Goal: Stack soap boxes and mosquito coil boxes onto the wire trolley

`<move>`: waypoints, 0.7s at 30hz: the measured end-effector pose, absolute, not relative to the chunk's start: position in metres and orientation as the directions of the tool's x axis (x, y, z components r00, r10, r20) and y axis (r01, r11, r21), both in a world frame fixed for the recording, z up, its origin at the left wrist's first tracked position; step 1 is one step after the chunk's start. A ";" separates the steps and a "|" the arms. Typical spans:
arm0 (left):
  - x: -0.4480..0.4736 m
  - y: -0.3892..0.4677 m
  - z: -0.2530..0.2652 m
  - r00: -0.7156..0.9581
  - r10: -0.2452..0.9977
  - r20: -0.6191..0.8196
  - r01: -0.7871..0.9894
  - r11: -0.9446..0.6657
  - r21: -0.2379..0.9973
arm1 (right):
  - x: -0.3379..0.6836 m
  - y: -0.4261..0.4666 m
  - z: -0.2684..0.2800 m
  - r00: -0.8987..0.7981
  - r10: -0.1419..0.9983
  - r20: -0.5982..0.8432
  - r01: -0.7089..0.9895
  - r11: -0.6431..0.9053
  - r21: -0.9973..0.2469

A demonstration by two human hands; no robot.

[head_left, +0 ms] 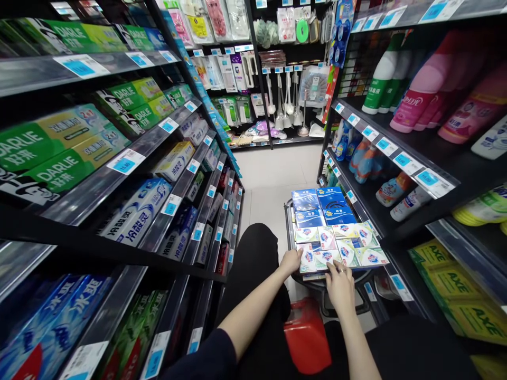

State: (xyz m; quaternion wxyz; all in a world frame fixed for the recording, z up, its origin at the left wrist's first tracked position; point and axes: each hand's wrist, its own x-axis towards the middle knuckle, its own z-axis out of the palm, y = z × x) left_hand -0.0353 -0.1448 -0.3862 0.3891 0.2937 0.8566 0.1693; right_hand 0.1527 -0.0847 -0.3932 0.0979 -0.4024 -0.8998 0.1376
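My left hand is at the near left corner of a layer of white soap boxes, its fingers closed on the corner soap box. At the near edge of the same layer is my right hand, a ring on one finger. Its fingers are apart, with the tips touching the front of a soap box. Behind the soap boxes lie several dark blue boxes. All these boxes rest on a black-framed cart, and the fingers' undersides are hidden.
On the left, shelves hold toothpaste boxes. Along the right are shelves with pink bottles and yellow-green AXE packs. A red plastic stool is between my legs, below the cart. Brushes and ladles hang at the aisle's end, beyond the tiled floor.
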 end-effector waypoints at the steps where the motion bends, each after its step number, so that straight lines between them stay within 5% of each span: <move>1: -0.034 -0.144 -0.385 -0.553 0.617 -0.559 0.378 0.784 0.492 | 0.152 -0.085 -0.393 -0.656 0.753 0.058 0.703 0.637 -0.318; 9: -0.031 -0.140 -0.381 -0.616 0.574 -0.540 0.367 0.815 0.448 | 0.152 -0.088 -0.390 -0.667 0.745 0.023 0.709 0.644 -0.286; 21: -0.038 -0.143 -0.382 -0.565 0.693 -0.448 0.322 0.685 0.654 | 0.150 -0.089 -0.385 -0.662 0.749 -0.015 0.722 0.633 -0.279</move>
